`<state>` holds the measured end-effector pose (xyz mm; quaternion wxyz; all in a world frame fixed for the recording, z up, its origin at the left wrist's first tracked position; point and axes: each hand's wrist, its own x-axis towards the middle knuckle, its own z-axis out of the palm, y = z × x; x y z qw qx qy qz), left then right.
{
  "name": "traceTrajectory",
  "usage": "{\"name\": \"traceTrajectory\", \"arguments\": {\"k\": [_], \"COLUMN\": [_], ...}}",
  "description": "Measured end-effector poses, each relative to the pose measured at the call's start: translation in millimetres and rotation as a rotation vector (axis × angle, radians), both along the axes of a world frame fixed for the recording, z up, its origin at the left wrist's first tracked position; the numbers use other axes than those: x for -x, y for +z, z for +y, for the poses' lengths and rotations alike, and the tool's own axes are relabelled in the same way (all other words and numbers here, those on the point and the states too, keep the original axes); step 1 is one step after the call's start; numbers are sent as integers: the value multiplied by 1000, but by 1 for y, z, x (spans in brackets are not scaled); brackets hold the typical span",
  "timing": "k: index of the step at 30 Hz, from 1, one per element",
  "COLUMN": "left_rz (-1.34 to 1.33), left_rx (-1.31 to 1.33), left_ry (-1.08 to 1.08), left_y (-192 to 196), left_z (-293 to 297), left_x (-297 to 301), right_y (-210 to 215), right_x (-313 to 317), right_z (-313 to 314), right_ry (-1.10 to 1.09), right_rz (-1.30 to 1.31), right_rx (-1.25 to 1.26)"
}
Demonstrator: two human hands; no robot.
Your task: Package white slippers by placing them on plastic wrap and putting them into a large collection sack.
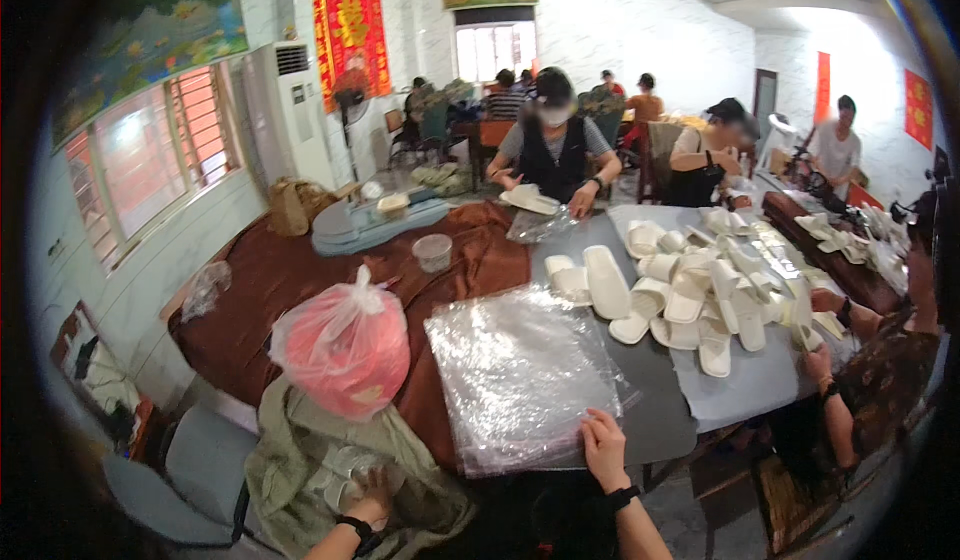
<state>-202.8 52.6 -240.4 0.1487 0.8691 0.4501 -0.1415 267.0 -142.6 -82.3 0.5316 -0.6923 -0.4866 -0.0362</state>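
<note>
On the near side of the table lies a stack of clear plastic bags (520, 375), flat and shiny. My right hand (605, 450) pinches the stack's near right corner between thumb and fingers. Lower left, my left hand (370, 500) reaches down into an olive cloth sack (290, 455). Its fingers look spread over some clear, pale plastic (345, 465) there, slightly blurred; what exactly this plastic is, I cannot make out. Just beyond the sack sits a knotted translucent bag with pink contents (345, 350).
Many cream slippers (690, 290) are heaped on the right of the table. Across it, a person (552, 145) handles a slipper over a plastic bag; another person (885, 370) works at right. A brown cloth (235, 325), a small tub (433, 252) and a grey chair (205, 460) are leftward.
</note>
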Motion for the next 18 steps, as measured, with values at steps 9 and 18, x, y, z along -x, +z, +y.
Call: {"name": "traceTrajectory", "arguments": {"k": [9,18], "left_rz": [218,270], "left_rx": [469,399], "left_ry": [361,324], "left_y": [-34,-4], "left_z": [84,86], "left_x": [-86,-119], "right_y": [3,-1], "right_x": [1,1], "right_z": [5,11], "right_ry": [-62,-54], "right_rz": [-46,-80], "right_rx": [30,50]}}
